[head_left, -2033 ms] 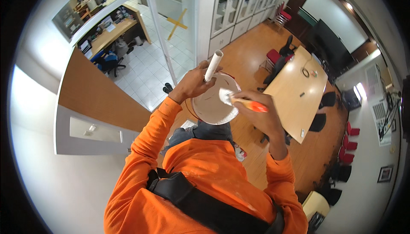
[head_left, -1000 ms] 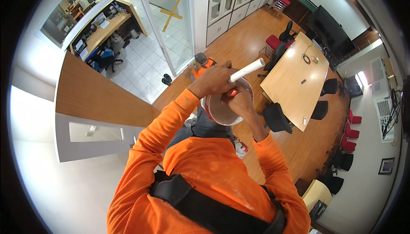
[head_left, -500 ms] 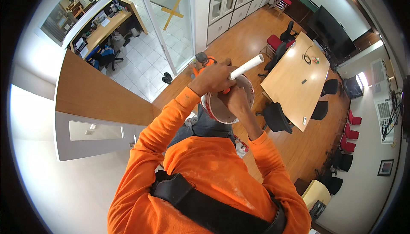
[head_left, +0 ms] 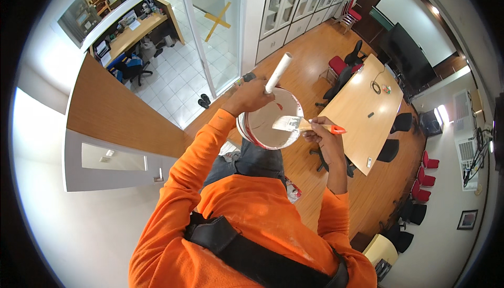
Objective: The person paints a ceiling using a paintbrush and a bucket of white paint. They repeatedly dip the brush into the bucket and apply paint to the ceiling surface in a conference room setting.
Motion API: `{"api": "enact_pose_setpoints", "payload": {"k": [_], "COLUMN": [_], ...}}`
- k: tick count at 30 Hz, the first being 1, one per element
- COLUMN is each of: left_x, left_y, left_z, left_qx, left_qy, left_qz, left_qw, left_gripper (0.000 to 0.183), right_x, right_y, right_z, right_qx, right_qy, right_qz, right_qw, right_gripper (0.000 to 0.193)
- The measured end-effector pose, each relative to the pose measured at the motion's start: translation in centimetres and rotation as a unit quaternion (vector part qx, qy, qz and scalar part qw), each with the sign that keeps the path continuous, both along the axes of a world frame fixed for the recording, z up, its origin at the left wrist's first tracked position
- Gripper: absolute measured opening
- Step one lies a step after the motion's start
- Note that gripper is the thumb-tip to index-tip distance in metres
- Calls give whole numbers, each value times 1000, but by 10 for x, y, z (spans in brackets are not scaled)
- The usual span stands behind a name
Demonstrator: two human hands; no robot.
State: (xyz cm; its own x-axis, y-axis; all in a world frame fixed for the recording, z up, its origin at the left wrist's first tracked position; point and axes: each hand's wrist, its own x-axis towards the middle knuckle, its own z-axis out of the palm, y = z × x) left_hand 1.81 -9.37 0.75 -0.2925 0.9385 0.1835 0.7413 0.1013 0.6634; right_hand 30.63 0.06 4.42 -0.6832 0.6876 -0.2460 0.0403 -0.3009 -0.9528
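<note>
Paintbrush (head_left: 294, 124) in right hand (head_left: 320, 135); over bucket (head_left: 265, 130); left hand (head_left: 252, 98) holds bucket

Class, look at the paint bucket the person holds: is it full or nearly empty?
Nearly empty. The paint bucket shows its white-coated bottom and inner wall, with the brush bristles over its rim; the depth of remaining paint cannot be told.

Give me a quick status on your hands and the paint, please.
Left hand grips paint bucket and roller handle. Right hand holds paintbrush, bristles over bucket. Nothing in the way.
</note>
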Motion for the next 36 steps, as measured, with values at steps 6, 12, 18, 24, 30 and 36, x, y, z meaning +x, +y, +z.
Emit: {"api": "enact_pose_setpoints", "payload": {"k": [6, 12, 18, 24, 30, 36], "left_x": [-9, -6, 12, 45, 49, 45], "left_y": [-2, -8, -18, -18, -19, -20], "left_z": [-15, -5, 14, 44, 52, 49], "left_qx": [-32, -27, 9, -13, -48, -44], "left_qy": [-21, -26, 32, 78, 77, 68], "left_qz": [50, 24, -2, -25, -15, -31], "left_qw": [998, 999, 999, 997, 996, 996], "left_gripper": [40, 43, 41, 45, 49, 51], "right_x": [10, -15, -32, -80, -97, -95], "right_y": [-12, -26, -28, -30, -26, -25], "right_z": [-49, -42, 24, -3, -63, -75], "right_qx": [-269, -296, 159, 447, 482, 522], "right_qy": [209, 198, -102, -268, -283, -253], "right_qz": [-135, -179, 14, 187, 211, 214], "right_qw": [930, 917, 982, 833, 802, 786], "right_gripper": [18, 24, 26, 33, 31, 31]}}
